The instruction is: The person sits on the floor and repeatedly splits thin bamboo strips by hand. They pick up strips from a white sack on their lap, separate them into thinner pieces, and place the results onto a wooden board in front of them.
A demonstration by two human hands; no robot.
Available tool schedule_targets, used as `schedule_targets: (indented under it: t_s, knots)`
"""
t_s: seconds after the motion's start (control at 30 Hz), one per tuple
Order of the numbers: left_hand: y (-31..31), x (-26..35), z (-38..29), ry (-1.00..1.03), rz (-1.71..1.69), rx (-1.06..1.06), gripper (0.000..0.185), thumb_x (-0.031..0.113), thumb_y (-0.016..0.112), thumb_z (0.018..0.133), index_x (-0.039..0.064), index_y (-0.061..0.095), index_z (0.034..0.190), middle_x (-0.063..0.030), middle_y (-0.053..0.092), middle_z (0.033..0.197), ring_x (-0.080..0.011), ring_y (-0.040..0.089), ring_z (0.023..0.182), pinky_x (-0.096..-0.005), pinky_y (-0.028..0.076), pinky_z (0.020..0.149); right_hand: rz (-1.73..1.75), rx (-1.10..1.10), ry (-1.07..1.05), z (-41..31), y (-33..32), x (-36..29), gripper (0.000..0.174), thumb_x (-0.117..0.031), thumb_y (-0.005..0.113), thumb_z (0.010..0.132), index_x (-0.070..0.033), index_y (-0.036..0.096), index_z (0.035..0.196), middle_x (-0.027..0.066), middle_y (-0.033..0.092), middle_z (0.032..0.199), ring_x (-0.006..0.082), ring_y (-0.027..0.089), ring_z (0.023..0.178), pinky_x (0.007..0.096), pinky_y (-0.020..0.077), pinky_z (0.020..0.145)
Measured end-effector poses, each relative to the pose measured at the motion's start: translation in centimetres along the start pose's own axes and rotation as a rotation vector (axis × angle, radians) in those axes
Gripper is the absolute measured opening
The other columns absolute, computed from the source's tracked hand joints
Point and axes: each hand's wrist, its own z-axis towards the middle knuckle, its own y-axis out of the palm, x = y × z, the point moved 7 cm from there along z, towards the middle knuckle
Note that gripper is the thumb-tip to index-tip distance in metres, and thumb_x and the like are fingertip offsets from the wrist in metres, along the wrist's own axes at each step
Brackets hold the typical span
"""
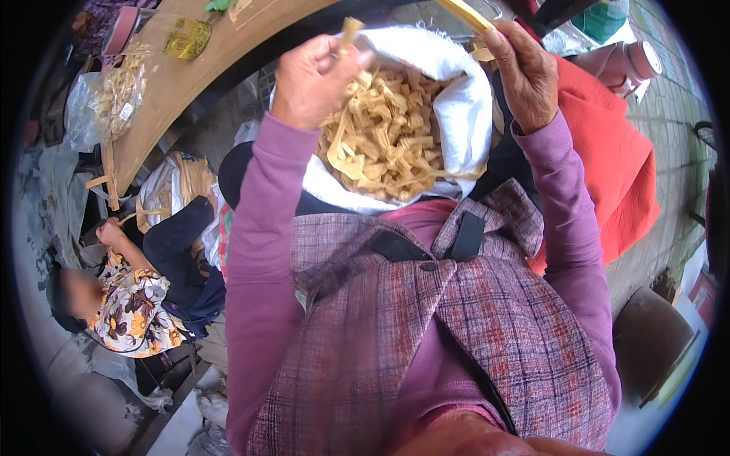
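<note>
Between my knees stands a white woven sack (465, 119) with its rim rolled outward. Inside it lies a heap of short, folded, pale yellow plant-like strips (393, 137); their exact material I cannot tell. Over the sack's left rim, my left hand (316, 82) pinches a short folded strip (351, 29) whose end sticks up past the fingers. My left fingertips are slightly blurred. To the right of the sack, my right hand (527, 74) grips a longer, flat yellow strip (465, 12) between thumb and fingers. That strip runs up and out of the picture's top edge.
A curved-looking wooden table (165, 97) bears a jar with a pink lid (121, 31) and a plastic bag (105, 108). At left another person (134, 308) sits holding a strip. Red cloth (610, 165) and a pink flask (621, 62) are on my right.
</note>
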Motion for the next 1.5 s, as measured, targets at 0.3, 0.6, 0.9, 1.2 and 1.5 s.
schedule_targets:
  t_s: [0.3, 0.6, 0.9, 1.2, 1.5]
  knots:
    - [7.5, -1.9, -7.4, -0.037, -0.045, -0.378, 0.032, 0.026, 0.05, 0.094, -0.001, 0.058, 0.106, -0.0079, 0.061, 0.082, -0.0099, 0.059, 0.063, -0.0217, 0.049, 0.053, 0.236, -0.328, -0.024, -6.3, 3.8, -6.8, 0.013, -0.009, 0.062, 0.083, -0.001, 0.06, 0.092, 0.0119, 0.057, 0.072, 0.0261, 0.06, 0.065, 0.0324, 0.0464, 0.056]
    - [11.9, -7.9, -9.5, -0.544, -0.958, -0.442, 0.041, 0.031, 0.035, 0.098, -0.004, 0.05, 0.114, -0.0098, 0.058, 0.084, -0.0165, 0.057, 0.074, -0.0285, 0.049, 0.07, 0.732, -0.651, 0.333, -13.9, 9.0, -8.6, 0.024, -0.024, 0.046, 0.095, -0.003, 0.054, 0.087, 0.0048, 0.054, 0.07, 0.0161, 0.055, 0.064, 0.0291, 0.0435, 0.06]
    - [8.9, -6.3, -10.6, -0.44, -1.181, -0.443, 0.018, 0.018, 0.048, 0.09, 0.002, 0.052, 0.081, -0.0017, 0.046, 0.067, -0.012, 0.045, 0.064, -0.0243, 0.04, 0.057, 0.35, -0.044, 0.349, -12.2, 5.0, -6.2, 0.027, -0.015, 0.037, 0.097, 0.003, 0.057, 0.097, 0.009, 0.062, 0.09, 0.011, 0.054, 0.075, 0.0246, 0.0443, 0.071]
    - [7.0, -4.2, -11.5, -0.222, -0.863, -0.528, 0.017, 0.017, 0.059, 0.086, 0.002, 0.055, 0.081, -0.0042, 0.053, 0.075, -0.0137, 0.052, 0.069, -0.0259, 0.043, 0.063, 0.535, 0.04, 0.535, -12.3, 8.4, -4.3, 0.019, -0.015, 0.049, 0.092, 0.0, 0.056, 0.083, 0.0012, 0.051, 0.07, 0.0076, 0.045, 0.064, 0.0235, 0.0386, 0.058]
    - [3.7, 1.1, -12.0, 0.714, 0.384, 0.049, 0.013, 0.008, 0.069, 0.079, 0.001, 0.059, 0.084, -0.0099, 0.06, 0.093, -0.0156, 0.058, 0.083, -0.0268, 0.048, 0.069, 0.54, -0.474, 0.569, -12.5, 10.4, -3.2, 0.031, -0.023, 0.046, 0.086, 0.002, 0.056, 0.07, 0.0037, 0.048, 0.059, 0.0105, 0.045, 0.056, 0.0271, 0.0387, 0.052]
